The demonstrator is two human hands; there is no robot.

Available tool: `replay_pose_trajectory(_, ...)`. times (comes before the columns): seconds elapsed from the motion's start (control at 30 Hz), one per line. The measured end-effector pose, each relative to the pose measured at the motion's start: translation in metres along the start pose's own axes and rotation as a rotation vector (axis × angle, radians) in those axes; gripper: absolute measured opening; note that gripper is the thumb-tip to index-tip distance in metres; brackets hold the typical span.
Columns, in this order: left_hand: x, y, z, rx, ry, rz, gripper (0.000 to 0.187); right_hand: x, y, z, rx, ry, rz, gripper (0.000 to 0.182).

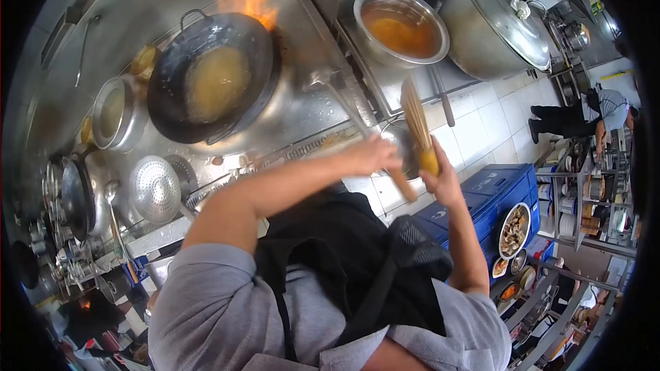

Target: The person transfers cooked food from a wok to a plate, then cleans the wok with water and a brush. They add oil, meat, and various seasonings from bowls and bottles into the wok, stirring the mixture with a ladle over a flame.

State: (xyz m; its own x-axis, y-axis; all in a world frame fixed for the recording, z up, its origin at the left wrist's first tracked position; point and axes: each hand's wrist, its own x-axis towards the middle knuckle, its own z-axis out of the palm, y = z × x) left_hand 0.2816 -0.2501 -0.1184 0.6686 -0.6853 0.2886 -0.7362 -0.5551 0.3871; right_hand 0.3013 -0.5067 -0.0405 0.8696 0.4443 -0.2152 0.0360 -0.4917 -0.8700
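Note:
My left hand (371,156) is closed round a long-handled metal utensil (347,104); its wooden end (403,187) sticks out past the fingers, and its metal end lies over the steel stove, to the right of the wok. My right hand (444,177) grips a bamboo brush (415,113) by its yellow handle, bristles pointing up. The black wok (269,106) holds yellowish liquid (218,84), and flames (254,1) rise behind it. A round metal vessel (395,139) is partly hidden behind my hands.
A steel basin (440,45) of orange liquid and a large lidded pot (474,41) stand at upper right. Left are a strainer (155,189) and metal bowls (118,113). Blue crates (498,182) and a food plate (514,230) are right. Another person (608,106) stands far right.

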Motion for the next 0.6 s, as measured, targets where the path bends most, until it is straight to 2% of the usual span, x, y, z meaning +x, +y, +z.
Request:
replay_pose_trajectory(0.03, -0.01, 0.001, 0.028, 0.04, -0.041, -0.001, 0.019, -0.006, -0.003, 0.001, 0.029, -0.043, 0.165, 0.088)
replay_pose_trajectory(0.07, -0.019, -0.002, 0.057, -0.014, -0.046, -0.038, 0.019, -0.011, 0.001, 0.003, 0.028, -0.047, 0.165, 0.088)
replay_pose_trajectory(0.13, -0.031, -0.009, 0.111, -0.106, -0.076, -0.1, 0.021, -0.022, 0.006, 0.005, -0.155, -0.018, 0.026, 0.09)
replay_pose_trajectory(0.17, -0.034, -0.016, 0.124, -0.122, -0.094, -0.155, 0.023, -0.019, 0.007, 0.007, -0.152, -0.045, -0.002, 0.09)
replay_pose_trajectory(0.2, -0.035, -0.021, 0.119, -0.125, -0.176, -0.196, 0.024, -0.016, 0.006, 0.008, -0.087, -0.075, 0.071, 0.089)
replay_pose_trajectory(0.23, -0.04, -0.023, 0.119, -0.077, -0.021, -0.192, 0.021, -0.012, 0.002, 0.01, -0.025, -0.107, 0.147, 0.088)
replay_pose_trajectory(0.27, -0.046, -0.024, 0.119, -0.076, 0.078, -0.22, 0.023, -0.006, -0.005, 0.012, -0.03, -0.142, 0.114, 0.088)
replay_pose_trajectory(0.3, -0.05, -0.021, 0.104, -0.07, 0.178, -0.245, 0.026, 0.0, -0.013, 0.014, -0.044, -0.158, 0.118, 0.088)
replay_pose_trajectory(0.33, -0.056, -0.016, 0.084, -0.041, 0.193, -0.28, 0.026, 0.007, -0.019, 0.016, -0.06, -0.173, 0.121, 0.089)
replay_pose_trajectory(0.37, -0.064, -0.007, 0.059, -0.179, 0.154, -0.343, 0.031, 0.015, -0.019, 0.018, -0.062, -0.203, 0.09, 0.089)
replay_pose_trajectory(0.4, -0.073, 0.004, 0.03, -0.319, 0.119, -0.403, 0.036, 0.026, -0.013, 0.018, -0.085, -0.211, -0.014, 0.088)
replay_pose_trajectory(0.43, -0.087, 0.019, -0.003, -0.415, 0.146, -0.37, 0.041, 0.038, -0.011, 0.02, -0.104, -0.219, -0.12, 0.086)
replay_pose_trajectory(0.5, -0.115, 0.078, -0.082, -0.569, 0.285, -0.361, 0.042, 0.069, -0.001, 0.021, -0.248, -0.22, -0.294, 0.083)
replay_pose_trajectory(0.57, -0.132, 0.138, -0.148, -0.567, 0.334, -0.306, 0.048, 0.08, -0.078, 0.032, -0.129, -0.283, -0.063, 0.083)
replay_pose_trajectory(0.6, -0.138, 0.163, -0.163, -0.554, 0.384, -0.265, 0.048, 0.091, -0.091, 0.039, -0.074, -0.288, -0.083, 0.083)
